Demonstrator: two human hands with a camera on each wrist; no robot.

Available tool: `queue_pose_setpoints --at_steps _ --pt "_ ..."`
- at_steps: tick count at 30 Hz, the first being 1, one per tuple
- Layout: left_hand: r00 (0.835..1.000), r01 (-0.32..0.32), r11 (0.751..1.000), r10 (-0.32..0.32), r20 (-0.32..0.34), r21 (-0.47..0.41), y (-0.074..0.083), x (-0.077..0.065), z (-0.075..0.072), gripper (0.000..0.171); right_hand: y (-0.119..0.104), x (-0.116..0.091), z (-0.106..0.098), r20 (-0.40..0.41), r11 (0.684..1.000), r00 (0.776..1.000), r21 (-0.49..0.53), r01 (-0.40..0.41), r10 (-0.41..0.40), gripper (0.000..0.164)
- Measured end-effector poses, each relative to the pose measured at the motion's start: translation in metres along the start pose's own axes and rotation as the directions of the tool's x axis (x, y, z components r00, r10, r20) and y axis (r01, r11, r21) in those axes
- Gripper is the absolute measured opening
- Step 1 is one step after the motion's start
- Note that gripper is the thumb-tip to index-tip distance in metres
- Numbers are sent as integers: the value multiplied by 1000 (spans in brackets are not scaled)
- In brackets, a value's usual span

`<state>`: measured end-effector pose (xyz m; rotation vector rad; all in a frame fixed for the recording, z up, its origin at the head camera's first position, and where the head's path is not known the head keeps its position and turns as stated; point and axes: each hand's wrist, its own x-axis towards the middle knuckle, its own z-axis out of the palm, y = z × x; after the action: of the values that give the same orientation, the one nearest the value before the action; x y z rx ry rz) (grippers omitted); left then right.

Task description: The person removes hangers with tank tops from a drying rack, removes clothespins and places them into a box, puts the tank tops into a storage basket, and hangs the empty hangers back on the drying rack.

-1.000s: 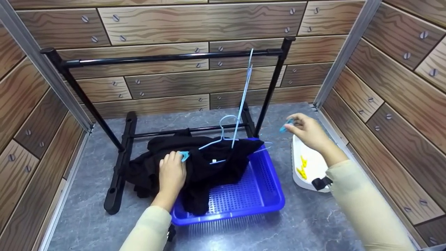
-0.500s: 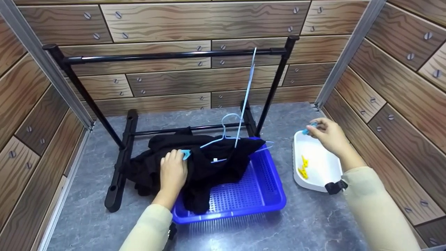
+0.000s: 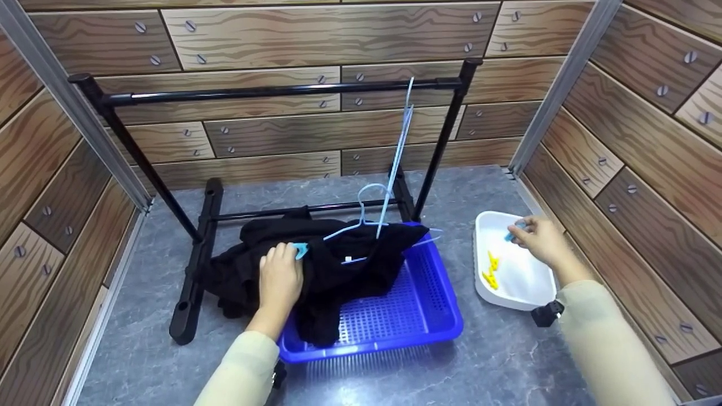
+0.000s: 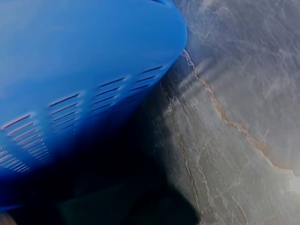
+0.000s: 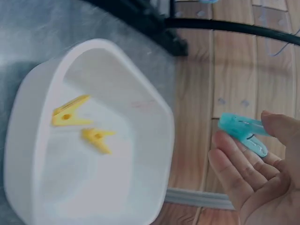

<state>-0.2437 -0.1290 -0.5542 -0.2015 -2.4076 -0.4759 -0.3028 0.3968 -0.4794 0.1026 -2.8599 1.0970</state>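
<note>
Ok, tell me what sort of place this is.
Probably a small booth staged as a laundry-drying corner: a rack with a blue hanger on its rail, black clothing draped over a basket, and a tray holding yellow pegs.

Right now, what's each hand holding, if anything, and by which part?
Right hand pinches a teal clip by its handle end. Left hand, on black fabric beside a second clip: grip hidden, can't tell.
</note>
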Motion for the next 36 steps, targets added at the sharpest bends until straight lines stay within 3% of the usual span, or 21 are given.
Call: queue_pose_setpoints --at_steps 5,12,24,36 --pt "1000 -7 1000 7 -23 -1 -1 1 2 6 16 -4 3 53 995 994 -41 -95 97 42" --pt "1000 4 1000 -4 -19 -1 -2 -1 2 7 27 -3 8 151 976 967 -103 -193 207 44" --pt "1000 0 1000 0 -16 2 -1 1 2 7 44 -6 23 264 927 902 -253 -277 341 36" --pt "1000 26 1000 -26 7 -1 0 1 1 7 53 -15 42 305 897 867 -332 -292 395 32"
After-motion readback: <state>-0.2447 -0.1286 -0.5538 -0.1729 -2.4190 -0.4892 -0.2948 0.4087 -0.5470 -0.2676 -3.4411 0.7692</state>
